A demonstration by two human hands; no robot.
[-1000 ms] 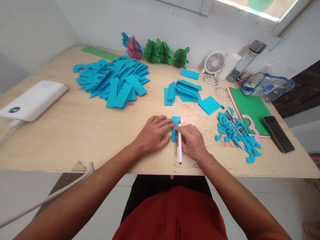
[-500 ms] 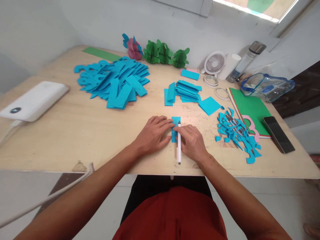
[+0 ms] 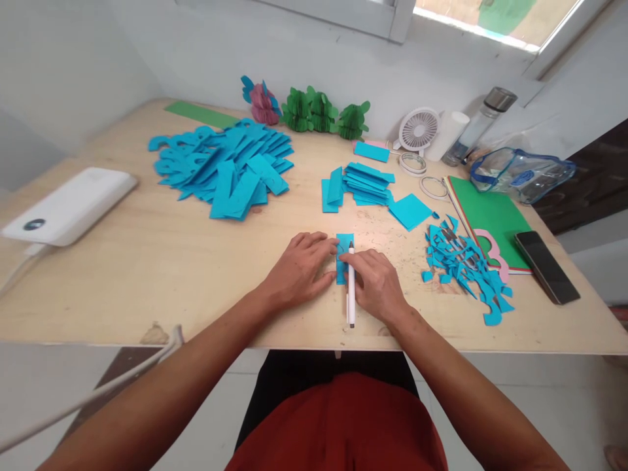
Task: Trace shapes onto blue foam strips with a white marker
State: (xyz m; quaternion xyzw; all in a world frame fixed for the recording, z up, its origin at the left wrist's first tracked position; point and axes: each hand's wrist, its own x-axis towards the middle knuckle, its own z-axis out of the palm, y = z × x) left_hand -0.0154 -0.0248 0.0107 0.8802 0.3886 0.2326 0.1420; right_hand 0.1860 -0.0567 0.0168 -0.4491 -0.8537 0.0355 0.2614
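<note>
A small blue paper rectangle (image 3: 344,239) lies on the table in front of me, bearing what looks like a drawn dark line. My left hand (image 3: 307,269) rests flat at its left side, fingers stretched out and fingertips touching its edge. From the right, my right hand (image 3: 379,281) reaches over the paper with a white pen (image 3: 351,302) held in its fingers. The pen's dark tip points away from me, and its other end extends toward the table's front edge. My right fingertips press near the paper's middle; some of those fingers are hidden.
A big pile of cut blue paper (image 3: 230,163) lies back left, and folded blue pieces (image 3: 367,183) lie ahead. Blue scraps (image 3: 464,258), a green paper stack (image 3: 495,209) and a phone (image 3: 547,267) lie right. A white power bank (image 3: 73,204) is left; a fan (image 3: 419,129) stands behind.
The camera view has tilted slightly, so everything sits a little lower. Both hands, the pen and the blue paper hold nearly the same position on the table.
</note>
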